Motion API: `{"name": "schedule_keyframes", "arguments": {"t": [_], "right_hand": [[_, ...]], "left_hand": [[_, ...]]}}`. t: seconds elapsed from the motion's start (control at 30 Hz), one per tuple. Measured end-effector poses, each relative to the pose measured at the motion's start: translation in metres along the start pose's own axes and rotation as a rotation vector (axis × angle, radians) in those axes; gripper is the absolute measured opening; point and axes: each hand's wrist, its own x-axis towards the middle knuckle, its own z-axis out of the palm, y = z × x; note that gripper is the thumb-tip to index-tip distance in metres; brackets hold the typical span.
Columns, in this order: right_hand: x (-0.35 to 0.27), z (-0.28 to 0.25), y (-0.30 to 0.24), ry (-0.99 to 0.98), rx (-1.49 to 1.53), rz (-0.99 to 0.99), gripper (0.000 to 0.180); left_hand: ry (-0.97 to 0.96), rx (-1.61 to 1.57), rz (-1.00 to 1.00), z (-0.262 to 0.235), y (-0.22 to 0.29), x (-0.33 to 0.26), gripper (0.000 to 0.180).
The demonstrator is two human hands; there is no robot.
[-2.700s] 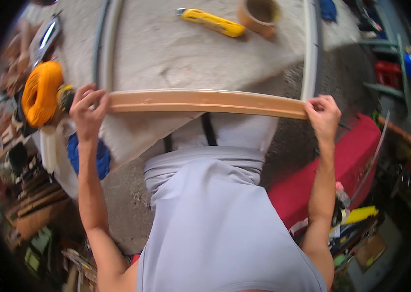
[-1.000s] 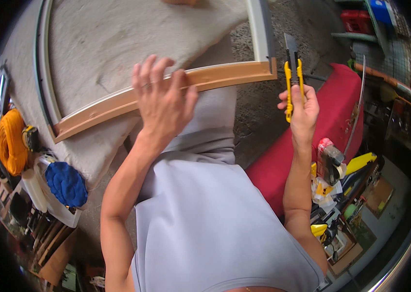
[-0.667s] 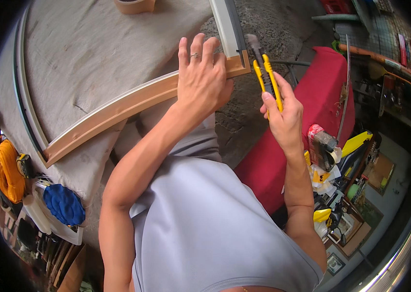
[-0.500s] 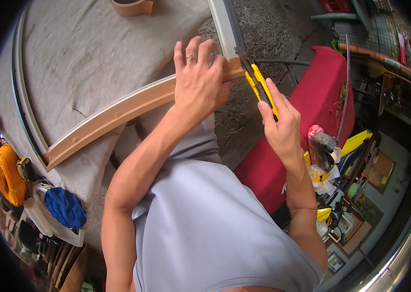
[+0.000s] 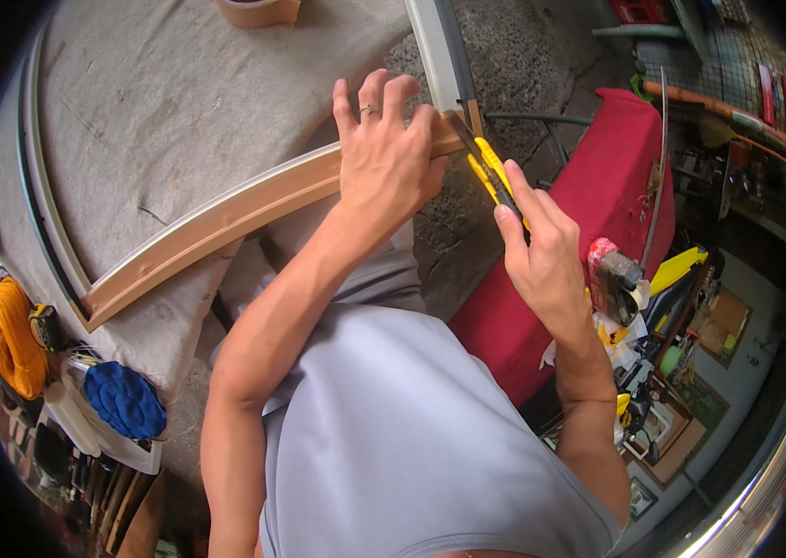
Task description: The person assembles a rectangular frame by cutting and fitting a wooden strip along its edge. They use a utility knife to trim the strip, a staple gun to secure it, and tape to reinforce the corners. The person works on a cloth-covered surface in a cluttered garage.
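Observation:
A large frame with white and dark sides lies on a grey cloth-covered table, and tan banding [image 5: 225,219] runs along its near side. Over that near side, close to the right corner, my left hand [image 5: 385,149] is closed around the edge, thumb underneath and fingers curled over the top. My right hand [image 5: 541,246] grips a yellow-and-black utility knife [image 5: 490,167]. The knife's dark blade points up and left and meets the tan banding at the frame's corner. A short tan end of banding shows beside the blade. My left palm hides part of the near side.
A curled tan strip [image 5: 260,11] rests at the table's far edge. Left are an orange coil [image 5: 16,337], a tape measure [image 5: 44,325] and a blue bundle [image 5: 125,398]. A red-covered bench [image 5: 611,177] stands right, with a red-topped jar [image 5: 611,265] and clutter beyond.
The knife has come lower and its blade has shifted from beyond the corner onto the banding. A tan end now stands out past the corner. My left hand keeps its hold.

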Motion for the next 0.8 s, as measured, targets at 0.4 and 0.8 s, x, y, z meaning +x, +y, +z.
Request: {"name": "schedule_keyframes", "arguments": {"t": [0.4, 0.8], "right_hand": [[0.02, -0.027, -0.029, -0.12, -0.173, 0.09, 0.037], [0.012, -0.012, -0.018, 0.313, 1.089, 0.289, 0.044]], "left_hand": [[-0.037, 0.033, -0.023, 0.004, 0.0, 0.003, 0.045], [-0.072, 0.024, -0.025, 0.001, -0.003, 0.008, 0.042]]}}
